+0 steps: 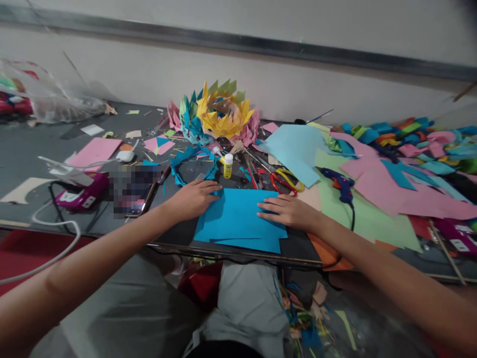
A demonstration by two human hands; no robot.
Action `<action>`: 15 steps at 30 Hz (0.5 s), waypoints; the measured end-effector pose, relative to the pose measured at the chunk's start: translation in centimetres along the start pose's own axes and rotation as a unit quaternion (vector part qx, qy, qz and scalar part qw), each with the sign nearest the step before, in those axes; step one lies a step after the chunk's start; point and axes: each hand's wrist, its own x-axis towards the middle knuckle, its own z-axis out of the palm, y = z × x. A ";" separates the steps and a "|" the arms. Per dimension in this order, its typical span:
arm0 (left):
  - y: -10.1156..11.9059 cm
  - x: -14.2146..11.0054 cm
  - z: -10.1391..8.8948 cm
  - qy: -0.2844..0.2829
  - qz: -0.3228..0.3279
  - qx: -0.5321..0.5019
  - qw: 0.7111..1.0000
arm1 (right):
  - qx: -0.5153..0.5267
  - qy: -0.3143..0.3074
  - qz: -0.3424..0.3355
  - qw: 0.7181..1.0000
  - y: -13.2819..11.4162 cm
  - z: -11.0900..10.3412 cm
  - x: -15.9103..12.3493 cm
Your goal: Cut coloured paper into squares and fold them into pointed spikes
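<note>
A stack of blue paper sheets (pixel 238 219) lies at the near edge of the dark table (pixel 37 144). My left hand (pixel 194 198) rests on the stack's upper left corner, fingers curled down onto the paper. Flat on the stack's right edge lies my right hand (pixel 286 210), its fingers stretched out toward the left. Neither hand lifts the paper.
Behind the sheets stand a folded paper crown (pixel 218 114), a glue bottle (pixel 227 165), scissors (pixel 285 181) and a blue glue gun (pixel 341 185). Coloured paper (pixel 391 169) covers the right side. A phone (pixel 147 196), a pink device (pixel 80 194) and a white cable (pixel 55 223) lie left.
</note>
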 end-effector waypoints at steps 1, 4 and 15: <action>1.1 -0.1 0.1 0.014 -0.015 -0.001 1.000 | 0.001 -0.004 -0.009 1.000 -0.4 0.0 0.1; 4.2 -0.4 1.0 0.014 -0.004 -0.052 0.999 | 0.013 -0.021 -0.009 1.000 -1.6 -0.1 0.4; 6.2 -0.9 2.2 -0.053 0.010 -0.085 0.995 | 0.137 -0.044 0.090 0.986 -5.9 0.4 0.5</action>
